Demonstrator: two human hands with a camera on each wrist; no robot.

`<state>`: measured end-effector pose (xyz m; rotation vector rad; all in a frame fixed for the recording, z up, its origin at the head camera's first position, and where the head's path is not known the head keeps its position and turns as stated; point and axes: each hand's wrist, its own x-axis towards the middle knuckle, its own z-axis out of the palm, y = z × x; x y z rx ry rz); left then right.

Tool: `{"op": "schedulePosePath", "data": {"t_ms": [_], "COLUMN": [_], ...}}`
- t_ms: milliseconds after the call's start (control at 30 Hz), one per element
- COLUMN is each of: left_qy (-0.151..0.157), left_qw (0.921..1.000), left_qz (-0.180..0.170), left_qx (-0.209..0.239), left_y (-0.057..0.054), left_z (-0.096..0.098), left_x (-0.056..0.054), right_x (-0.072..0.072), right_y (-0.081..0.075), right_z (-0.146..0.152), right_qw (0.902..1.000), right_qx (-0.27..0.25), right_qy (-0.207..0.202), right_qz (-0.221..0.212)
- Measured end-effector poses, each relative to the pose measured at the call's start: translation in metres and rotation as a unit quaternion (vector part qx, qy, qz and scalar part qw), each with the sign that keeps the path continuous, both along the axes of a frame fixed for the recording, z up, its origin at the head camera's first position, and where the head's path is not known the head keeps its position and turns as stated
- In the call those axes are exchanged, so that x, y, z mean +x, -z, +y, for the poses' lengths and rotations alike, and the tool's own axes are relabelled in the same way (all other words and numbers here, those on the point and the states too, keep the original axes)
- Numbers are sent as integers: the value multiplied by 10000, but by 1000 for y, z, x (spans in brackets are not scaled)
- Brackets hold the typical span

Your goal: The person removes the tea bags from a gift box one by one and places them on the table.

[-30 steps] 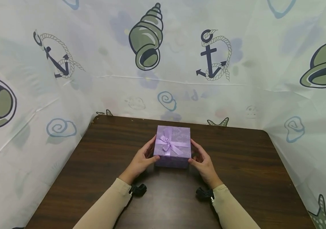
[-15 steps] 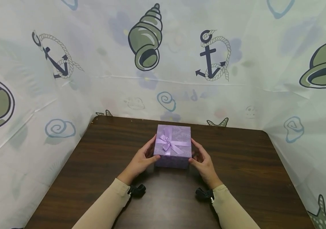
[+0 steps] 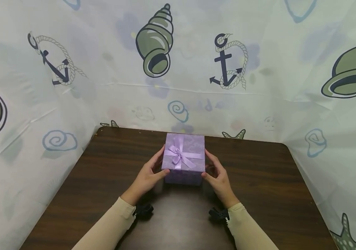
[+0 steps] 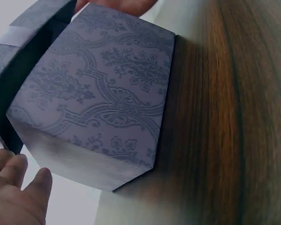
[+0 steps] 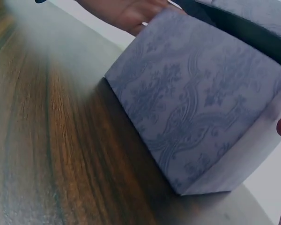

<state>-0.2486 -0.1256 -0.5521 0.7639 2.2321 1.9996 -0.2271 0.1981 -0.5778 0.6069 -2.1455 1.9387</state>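
In the head view a purple gift box lid (image 3: 193, 144) with a lilac ribbon bow (image 3: 178, 154) is held between both hands near the table's far middle. My left hand (image 3: 145, 177) grips its left side, thumb at the near corner. On the opposite side my right hand (image 3: 220, 180) holds it the same way. Both wrist views show the lid raised and tilted, with a dark gap under its rim. Below it the patterned box base (image 4: 107, 89) stands on the table. What the box contains is hidden.
The dark wood-grain table (image 3: 259, 194) spreads out around the box. A white curtain (image 3: 118, 104) printed with shells and anchors hangs behind it and along both sides. Black wrist cameras, such as the left one (image 3: 143, 211), sit at the cuffs.
The lid has risen slightly off the base, both hands going up with it. The whole head view has shifted a little, so the scene sits farther left.
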Motion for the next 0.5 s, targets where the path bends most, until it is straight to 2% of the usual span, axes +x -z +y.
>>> {"op": "schedulePosePath", "data": {"t_ms": [100, 167, 367, 500], "left_qy": [-11, -24, -183, -342], "left_qw": [10000, 9999, 9989, 9980], "left_qz": [78, 124, 262, 360], "left_qx": [35, 90, 339, 394], "left_y": [-6, -9, -27, -38], "left_z": [-2, -3, -5, -11], "left_x": [4, 6, 17, 24], "right_x": [3, 3, 6, 13], "right_y": [-7, -12, -29, -43], "right_z": [-4, -6, -15, -24], "right_qw": [9995, 9973, 9759, 9683], "right_qx": [4, 27, 263, 338], "right_qy": [89, 220, 787, 885], "right_qz": [301, 699, 2017, 2312]}}
